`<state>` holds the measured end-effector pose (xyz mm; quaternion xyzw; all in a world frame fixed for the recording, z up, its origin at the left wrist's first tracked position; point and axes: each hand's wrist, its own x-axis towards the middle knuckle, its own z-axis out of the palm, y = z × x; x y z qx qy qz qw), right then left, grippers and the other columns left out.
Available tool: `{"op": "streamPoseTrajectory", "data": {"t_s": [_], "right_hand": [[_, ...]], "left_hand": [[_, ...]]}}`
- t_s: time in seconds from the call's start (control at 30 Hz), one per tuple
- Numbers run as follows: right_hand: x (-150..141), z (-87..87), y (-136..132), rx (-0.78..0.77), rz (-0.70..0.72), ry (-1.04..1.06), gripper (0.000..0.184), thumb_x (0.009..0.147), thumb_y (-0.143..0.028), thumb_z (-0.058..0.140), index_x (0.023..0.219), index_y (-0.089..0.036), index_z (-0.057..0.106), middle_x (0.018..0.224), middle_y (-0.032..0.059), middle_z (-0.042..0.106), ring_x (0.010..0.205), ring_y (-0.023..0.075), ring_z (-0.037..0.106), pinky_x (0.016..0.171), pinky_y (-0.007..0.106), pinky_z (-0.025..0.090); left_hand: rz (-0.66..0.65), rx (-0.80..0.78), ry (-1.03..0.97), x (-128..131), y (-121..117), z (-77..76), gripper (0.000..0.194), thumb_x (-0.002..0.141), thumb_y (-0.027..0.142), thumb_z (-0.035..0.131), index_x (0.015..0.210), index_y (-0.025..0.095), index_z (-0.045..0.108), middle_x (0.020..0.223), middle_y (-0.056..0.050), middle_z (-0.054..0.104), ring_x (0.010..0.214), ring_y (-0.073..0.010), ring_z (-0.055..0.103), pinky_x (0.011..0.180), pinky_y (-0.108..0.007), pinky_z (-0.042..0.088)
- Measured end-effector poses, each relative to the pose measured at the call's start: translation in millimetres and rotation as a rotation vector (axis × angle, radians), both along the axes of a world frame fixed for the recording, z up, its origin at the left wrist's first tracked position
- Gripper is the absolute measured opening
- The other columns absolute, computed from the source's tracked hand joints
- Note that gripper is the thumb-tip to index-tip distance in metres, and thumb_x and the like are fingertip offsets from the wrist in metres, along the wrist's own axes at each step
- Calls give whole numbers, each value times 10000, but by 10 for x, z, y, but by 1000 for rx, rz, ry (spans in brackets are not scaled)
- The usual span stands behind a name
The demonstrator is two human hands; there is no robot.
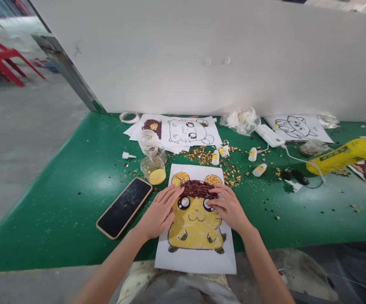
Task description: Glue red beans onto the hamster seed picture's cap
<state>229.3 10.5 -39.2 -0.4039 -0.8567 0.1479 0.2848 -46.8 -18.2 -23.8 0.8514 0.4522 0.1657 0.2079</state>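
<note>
A hamster picture (196,236) on white paper lies before me, its lower end past the table's front edge. Its body is covered in yellow, dark red beans (195,188) fill the top of the head, and corn kernels (213,179) fill the ears. My left hand (161,211) rests on the left side of the head, fingers stretched out towards the beans. On the other side, my right hand (230,207) touches the picture beside the right eye, its fingers apart and slightly bent. I see nothing held in either hand.
Left of the paper lie a phone (124,207) and a clear jar (156,175) with yellow contents. Behind are scattered grains (202,155), small white bottles (259,169) and drawing sheets (191,131). At right lie a yellow bag (347,156) and a white cabled device (270,136).
</note>
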Motion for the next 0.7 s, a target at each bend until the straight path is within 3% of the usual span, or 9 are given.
{"op": "streamPoseTrajectory", "data": {"t_s": [0.2,0.5,0.6,0.7], "right_hand": [[21,13,5,-15,7,-20,231,840,-109,544,827,-259,720,1077,57,625,1159,252,472,943,468,453],[-6,27,5,-11,15,47,201,855,-169,546,813,-259,721,1047,63,638,1135,253,493,923,460,453],[12,28,5,7,-100,155,187,858,-171,539,849,-254,706,1017,64,642,1077,241,526,918,452,441],[75,35,3,2,-333,331,144,863,-198,535,880,-234,674,963,63,640,990,221,557,893,427,437]], "left_hand": [[8,1,2,-3,-5,0,664,825,72,331,1449,209,154,1458,-55,332,1376,-230,200,1128,-438,234],[2,25,-29,-23,-3,-45,660,802,60,337,1437,178,205,1452,-62,338,1366,-231,214,1128,-443,240],[3,88,-97,-45,0,-54,623,809,50,332,1415,177,259,1403,-75,406,1333,-229,280,1106,-438,284],[39,202,-190,-70,-12,-51,519,832,44,332,1331,176,391,1270,-93,526,1228,-219,420,1040,-414,368]]}}
